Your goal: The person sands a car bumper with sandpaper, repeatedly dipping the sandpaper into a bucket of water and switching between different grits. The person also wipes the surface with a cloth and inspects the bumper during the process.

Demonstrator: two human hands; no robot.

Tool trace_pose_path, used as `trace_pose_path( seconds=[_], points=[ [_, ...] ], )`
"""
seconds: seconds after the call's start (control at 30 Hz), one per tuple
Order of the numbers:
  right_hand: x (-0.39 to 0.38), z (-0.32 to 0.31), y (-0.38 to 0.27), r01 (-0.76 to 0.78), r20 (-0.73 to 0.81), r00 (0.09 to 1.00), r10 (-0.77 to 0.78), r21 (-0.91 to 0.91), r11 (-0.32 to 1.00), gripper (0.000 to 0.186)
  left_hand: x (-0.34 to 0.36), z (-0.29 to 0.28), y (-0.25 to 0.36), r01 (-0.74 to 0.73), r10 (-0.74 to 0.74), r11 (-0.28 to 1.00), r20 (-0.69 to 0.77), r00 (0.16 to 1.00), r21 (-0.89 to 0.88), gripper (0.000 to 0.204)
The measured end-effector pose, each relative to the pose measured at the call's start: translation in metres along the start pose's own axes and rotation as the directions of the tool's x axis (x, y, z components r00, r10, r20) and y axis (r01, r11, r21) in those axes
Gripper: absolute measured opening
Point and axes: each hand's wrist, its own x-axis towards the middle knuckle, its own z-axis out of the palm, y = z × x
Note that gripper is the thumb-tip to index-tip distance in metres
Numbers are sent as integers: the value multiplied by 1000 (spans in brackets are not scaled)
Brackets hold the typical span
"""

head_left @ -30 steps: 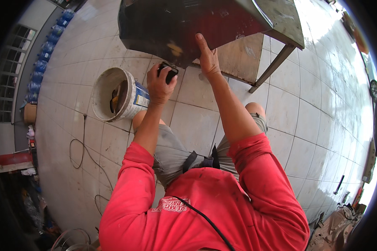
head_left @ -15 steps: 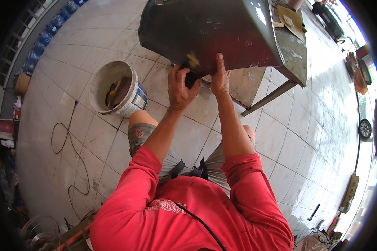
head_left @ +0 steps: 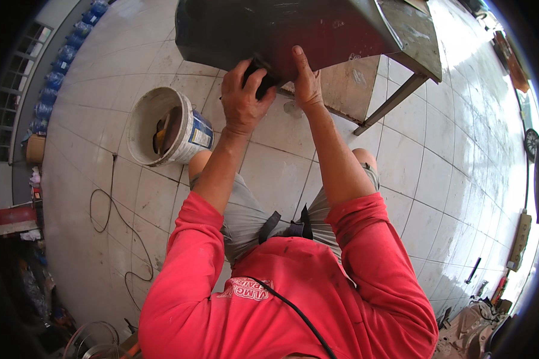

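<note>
A car body panel, dark grey fading into dull red, lies tilted at the top of the view with its lower edge toward me. My right hand grips that edge, thumb flat on the painted face and fingers hidden underneath. Beside it on the left, my left hand is curled around a small black pad at the same edge. Its fingers partly cover the pad, so its exact kind cannot be made out.
A worn table with a metal leg stands under the panel's right side. Left of my knees is a white bucket with tools inside. A thin cable lies on the tiled floor. Blue water bottles line the left wall.
The view has turned, so panel and hands sit higher and farther left. A tan blur by my left fingers no longer shows; both hands stay at the panel's edge.
</note>
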Motion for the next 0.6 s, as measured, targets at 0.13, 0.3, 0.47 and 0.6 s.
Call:
trace_pose_path(
  seconds=[0.13, 0.3, 0.47, 0.6],
  points=[
    [5, 4, 2, 74, -21, 997, -75, -71, 995, 92, -29, -9, -15, 96, -98, 995, 67, 993, 41, 55],
    [4, 3, -2, -19, 66, 998, 15, 63, 998, 90, -22, -7, -3, 83, -84, 996, 24, 996, 45, 57],
    [10, 0, 10, 49, 52, 998, -47, -28, 998, 90, -48, -4, -20, 209, -210, 977, -11, 978, -36, 59],
    [13, -4, 11, 11, 40, 999, -12, 8, 1000, 80, -24, 6, -23, 489, -550, 813, -141, 823, -315, 58]
  ],
)
